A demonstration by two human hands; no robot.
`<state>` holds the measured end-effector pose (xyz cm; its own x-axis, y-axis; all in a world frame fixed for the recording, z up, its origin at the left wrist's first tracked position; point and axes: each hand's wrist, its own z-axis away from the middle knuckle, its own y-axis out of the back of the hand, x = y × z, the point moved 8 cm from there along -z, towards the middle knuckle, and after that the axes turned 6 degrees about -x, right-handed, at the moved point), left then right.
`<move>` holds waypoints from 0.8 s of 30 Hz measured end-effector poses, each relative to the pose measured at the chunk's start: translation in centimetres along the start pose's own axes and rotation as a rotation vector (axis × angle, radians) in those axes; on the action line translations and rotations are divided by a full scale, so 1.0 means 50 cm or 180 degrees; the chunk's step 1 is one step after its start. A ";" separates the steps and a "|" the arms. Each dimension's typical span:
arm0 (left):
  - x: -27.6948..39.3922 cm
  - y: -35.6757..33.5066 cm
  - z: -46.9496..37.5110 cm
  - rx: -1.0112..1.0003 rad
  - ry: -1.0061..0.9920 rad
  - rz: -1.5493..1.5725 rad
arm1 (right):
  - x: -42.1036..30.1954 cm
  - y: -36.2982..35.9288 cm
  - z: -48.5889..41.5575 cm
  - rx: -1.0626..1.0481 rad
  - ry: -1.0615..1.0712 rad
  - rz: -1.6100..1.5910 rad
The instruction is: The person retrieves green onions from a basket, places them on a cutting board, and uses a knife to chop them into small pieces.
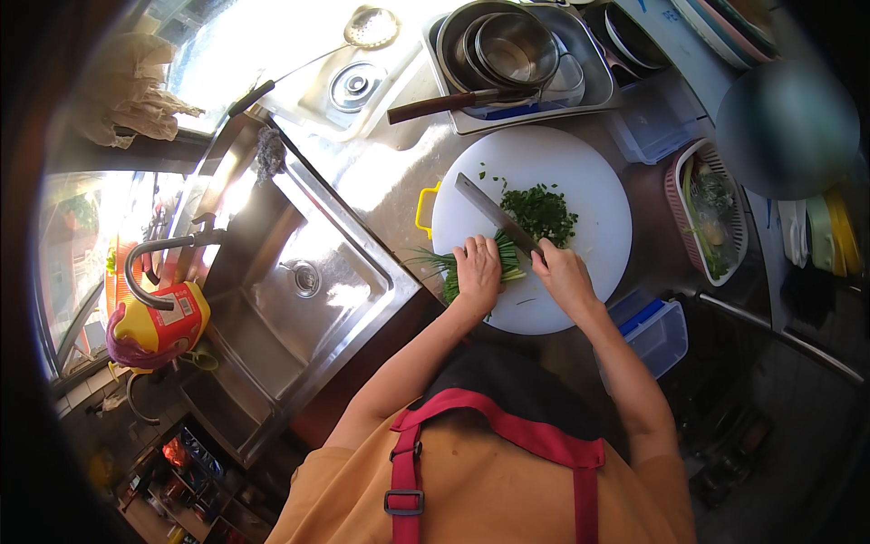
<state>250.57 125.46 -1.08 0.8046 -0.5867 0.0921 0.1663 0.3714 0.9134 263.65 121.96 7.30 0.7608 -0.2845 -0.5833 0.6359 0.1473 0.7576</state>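
Observation:
My left hand [478, 270] presses down on a bunch of green onions or chives [450, 280] near the left front of a round white cutting board [598, 197]. In my right hand [565, 275] is the handle of a kitchen knife [495, 212], its blade slanting up and left across the board, close beside the cut end of the bunch. Finely chopped greens [540, 214] lie heaped just right of the blade, and a few loose bits are scattered beyond it. A yellow handle [425, 209] sticks out from the board's left side.
Left is a stainless steel sink [353, 255] with a faucet [166, 248]. Behind the board, steel pots [520, 51] sit in a metal tray [598, 95]. To the right stand a basket of vegetables [710, 211] and clear plastic containers [656, 126]. A skimmer [370, 28] lies at the back left.

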 end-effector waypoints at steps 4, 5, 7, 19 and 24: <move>0.007 -0.010 -0.002 -0.0054 0.0020 -0.0090 | 0.013 -0.053 -0.007 0.0001 -0.0060 0.0213; 0.009 -0.008 -0.002 0.0041 -0.0009 -0.0080 | 0.019 -0.069 -0.012 0.0084 -0.0039 0.0160; 0.006 -0.004 -0.008 0.0170 -0.0022 -0.0054 | 0.023 -0.073 -0.023 0.0238 0.0038 0.0048; 0.006 -0.004 0.003 -0.0073 0.0416 -0.0129 | -0.012 0.027 0.112 0.0269 -0.0529 -0.0272; 0.002 -0.008 0.005 -0.0123 0.0436 -0.0078 | -0.029 0.022 0.137 0.0132 -0.0554 -0.0154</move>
<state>250.44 125.10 -1.34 0.8699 -0.4931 0.0125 0.2065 0.3871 0.8986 262.35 116.04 11.00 0.6933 -0.4504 -0.5626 0.6626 0.0913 0.7434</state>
